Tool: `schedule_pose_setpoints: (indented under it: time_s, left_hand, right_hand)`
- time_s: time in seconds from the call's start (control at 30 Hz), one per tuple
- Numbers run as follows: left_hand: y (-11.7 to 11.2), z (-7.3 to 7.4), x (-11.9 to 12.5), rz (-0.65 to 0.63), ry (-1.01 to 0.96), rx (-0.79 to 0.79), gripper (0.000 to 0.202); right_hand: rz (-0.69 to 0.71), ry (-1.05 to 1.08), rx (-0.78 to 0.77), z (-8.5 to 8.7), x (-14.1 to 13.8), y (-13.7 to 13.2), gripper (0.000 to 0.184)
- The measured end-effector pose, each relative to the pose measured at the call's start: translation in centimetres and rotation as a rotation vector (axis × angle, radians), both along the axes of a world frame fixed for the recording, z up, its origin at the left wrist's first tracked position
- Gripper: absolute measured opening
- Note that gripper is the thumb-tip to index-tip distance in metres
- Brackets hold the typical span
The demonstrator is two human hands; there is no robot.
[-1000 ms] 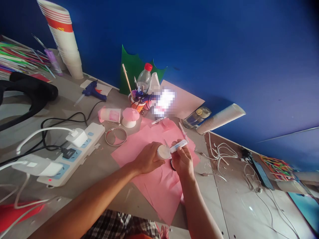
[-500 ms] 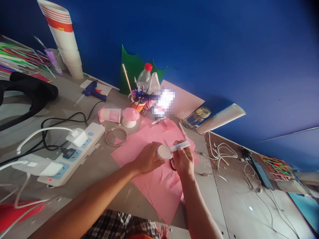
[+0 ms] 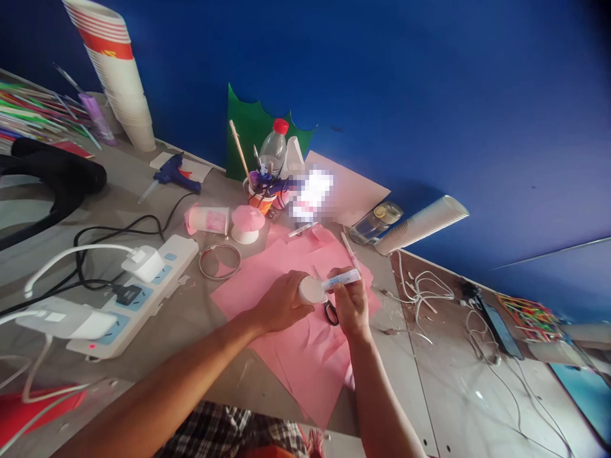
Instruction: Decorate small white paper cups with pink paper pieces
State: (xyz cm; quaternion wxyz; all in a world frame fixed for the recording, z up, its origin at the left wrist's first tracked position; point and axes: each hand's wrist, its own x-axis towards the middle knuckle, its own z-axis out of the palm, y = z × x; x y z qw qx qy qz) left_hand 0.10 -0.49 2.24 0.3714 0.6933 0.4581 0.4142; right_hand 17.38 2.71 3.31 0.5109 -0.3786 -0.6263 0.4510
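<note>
My left hand holds a small white round piece, probably a paper cup or disc, with its flat end facing right. My right hand grips a white tube with a blue label, perhaps a glue tube, and its end meets the round piece. Black-handled scissors lie just below my right hand, their blades partly hidden. Both hands are held above loose pink paper sheets.
Left of the paper are a metal ring, a pink mushroom-shaped craft piece and a white power strip with chargers and cables. A blue glue gun, pen cup and stacked paper cups stand beyond.
The head view has shifted slightly, and the scissors handles show more fully below my right hand. The tube has stayed at the round piece, and both hands keep their hold.
</note>
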Motion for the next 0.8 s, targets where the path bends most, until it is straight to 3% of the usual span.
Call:
schedule_pose_setpoints:
  time_s: [0.2,0.37,0.47,0.57,0.7,0.8]
  left_hand:
    - [0.0,0.1,0.0,0.010,-0.012,0.015,0.031]
    - [0.1,-0.3,0.0,0.002,-0.002,0.049,0.033]
    - [0.1,-0.5,-0.1,0.004,0.006,0.050,0.036]
    - [0.0,-0.6,-0.1,-0.006,0.004,0.051,0.039]
    - [0.0,-0.9,-0.1,-0.016,-0.005,0.047,0.042]
    - [0.0,-1.3,0.0,-0.005,-0.004,0.032,0.056]
  right_hand:
    - [0.043,-0.033,0.026,0.2,0.3,0.1,0.010]
    - [-0.018,-0.053,-0.005,-0.2,0.4,0.5,0.013]
    - [-0.063,0.083,-0.090,-0.1,0.3,0.5,0.013]
    - [-0.014,0.246,-0.147,0.3,0.0,0.3,0.018]
    - [0.004,0.265,-0.197,0.3,-0.4,-0.1,0.021]
    - [-0.014,0.241,-0.175,-0.2,-0.3,-0.1,0.027]
